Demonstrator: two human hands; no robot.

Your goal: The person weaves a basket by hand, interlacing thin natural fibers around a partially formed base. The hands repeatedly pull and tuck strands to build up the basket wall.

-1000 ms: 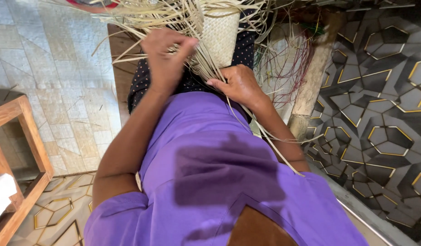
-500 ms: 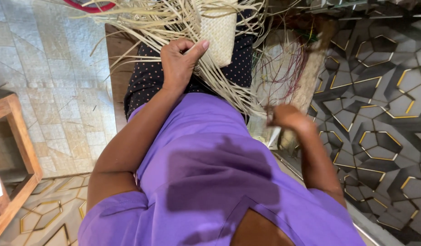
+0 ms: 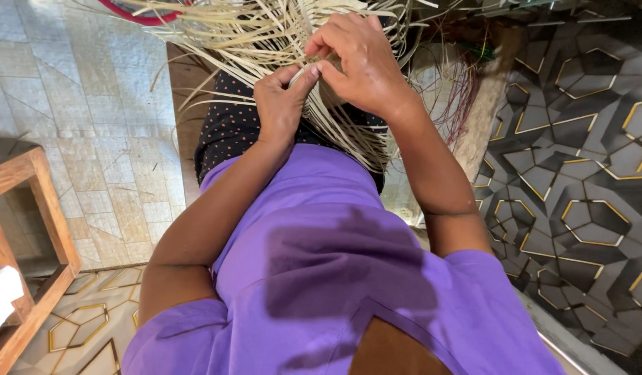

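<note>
Your straw weave point(image 3: 265, 35) spreads across your lap, its strips fanning outward. Your right hand point(image 3: 359, 59) arches over it, fingers pinched on a strip. Your left hand point(image 3: 283, 104) rises below, thumb and forefinger nipping the same strip.

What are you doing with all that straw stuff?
A person in a purple shirt is working pale straw strips on their lap. The left hand and right hand meet at one spot, pinching strips between their fingertips. Loose strips fan out all around. A wooden frame stands beside them.
</note>
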